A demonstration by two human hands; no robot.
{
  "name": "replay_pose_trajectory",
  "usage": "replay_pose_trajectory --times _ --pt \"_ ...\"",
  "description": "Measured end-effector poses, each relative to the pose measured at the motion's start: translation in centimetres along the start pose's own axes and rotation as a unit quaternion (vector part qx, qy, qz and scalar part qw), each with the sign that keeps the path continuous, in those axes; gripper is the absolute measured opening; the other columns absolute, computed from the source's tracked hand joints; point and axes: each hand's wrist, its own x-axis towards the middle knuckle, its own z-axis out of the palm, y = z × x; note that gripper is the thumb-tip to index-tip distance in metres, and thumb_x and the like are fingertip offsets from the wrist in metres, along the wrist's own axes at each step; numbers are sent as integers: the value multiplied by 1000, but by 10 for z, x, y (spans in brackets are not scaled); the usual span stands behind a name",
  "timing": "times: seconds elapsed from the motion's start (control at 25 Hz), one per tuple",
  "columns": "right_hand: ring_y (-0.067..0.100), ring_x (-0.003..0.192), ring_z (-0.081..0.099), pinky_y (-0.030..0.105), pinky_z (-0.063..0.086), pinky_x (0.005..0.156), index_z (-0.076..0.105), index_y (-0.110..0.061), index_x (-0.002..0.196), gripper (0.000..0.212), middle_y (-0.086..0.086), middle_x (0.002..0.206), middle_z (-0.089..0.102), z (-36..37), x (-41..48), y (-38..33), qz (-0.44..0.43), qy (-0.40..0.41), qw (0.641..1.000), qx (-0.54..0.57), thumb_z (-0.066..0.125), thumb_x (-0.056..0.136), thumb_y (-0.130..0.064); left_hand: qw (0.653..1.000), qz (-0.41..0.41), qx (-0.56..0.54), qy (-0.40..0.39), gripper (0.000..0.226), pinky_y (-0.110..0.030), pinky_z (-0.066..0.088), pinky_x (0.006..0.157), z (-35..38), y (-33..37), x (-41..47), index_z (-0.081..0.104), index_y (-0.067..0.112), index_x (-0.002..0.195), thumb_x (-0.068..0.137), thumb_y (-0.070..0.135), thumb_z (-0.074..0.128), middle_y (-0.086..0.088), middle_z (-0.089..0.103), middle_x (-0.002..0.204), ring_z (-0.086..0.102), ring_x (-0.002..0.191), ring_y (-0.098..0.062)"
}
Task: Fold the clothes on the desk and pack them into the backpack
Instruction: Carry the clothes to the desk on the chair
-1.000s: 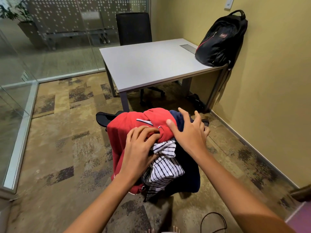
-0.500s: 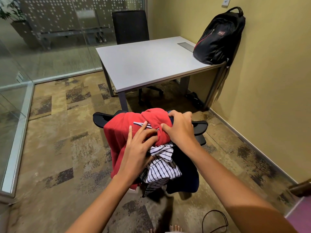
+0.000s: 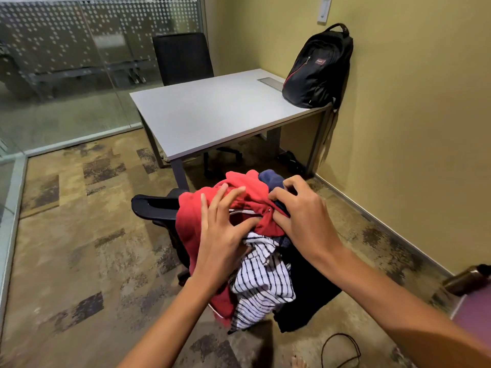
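A heap of clothes lies on a black office chair (image 3: 151, 207) in front of me: a red garment (image 3: 191, 224) on top, a white shirt with dark stripes (image 3: 261, 282) under it, and dark navy cloth (image 3: 305, 288) at the right. My left hand (image 3: 223, 235) rests on the red garment with its fingers spread, thumb dug into the cloth. My right hand (image 3: 300, 216) grips the bunched red and navy cloth with curled fingers. The black backpack (image 3: 317, 67) stands upright on the far right corner of the grey desk (image 3: 212, 115), leaning on the wall.
A second black chair (image 3: 183, 58) stands behind the desk. A glass partition (image 3: 66, 75) runs along the left. The yellow wall (image 3: 411, 115) is close on the right. A black cable loop (image 3: 341, 349) lies on the carpet near my bare toes (image 3: 297, 362).
The view has come closer to the desk. My right hand has shifted a little to the right on the heap and still grips the cloth; my left hand's fingers have spread wider on the red garment.
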Motion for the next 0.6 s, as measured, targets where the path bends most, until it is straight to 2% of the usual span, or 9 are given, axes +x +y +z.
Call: replay_pose_trajectory --times 0.08,0.16,0.32,0.52,0.6 --pt "26 84 63 29 50 66 70 -12 95 33 9 102 58 -16 -3 10 -1 36 999 -9 85 66 -5 1000 18 4 -6 44 -70 12 109 7 12 18 68 25 102 63 9 82 -12 30 155 15 145 -41" --pt "25 87 62 29 50 71 71 -10 96 31 10 103 58 -31 -4 22 -3 77 997 -21 84 68 -4 999 52 -13 -6 46 -70 14 109 18 22 38 62 24 103 65 7 81 -10 29 156 14 146 -40" --pt "20 92 57 17 38 78 72 -10 95 27 11 102 58 -67 0 67 21 165 986 -32 81 70 -1 991 120 -51 21 36 -66 21 110 52 51 87 53 22 107 78 12 73 -10 39 151 24 144 -39" --pt "20 95 57 15 40 86 74 -10 95 26 13 103 60 -105 4 140 36 234 970 -51 80 71 0 977 178 -113 42 24 -60 30 109 106 95 150 54 18 112 89 18 62 -8 46 146 38 138 -32" --pt "22 95 59 21 45 85 74 -10 94 26 13 104 60 -116 6 179 33 247 967 -62 81 72 0 969 193 -142 52 29 -53 35 109 134 111 177 51 18 117 90 19 60 -6 50 142 45 134 -28"
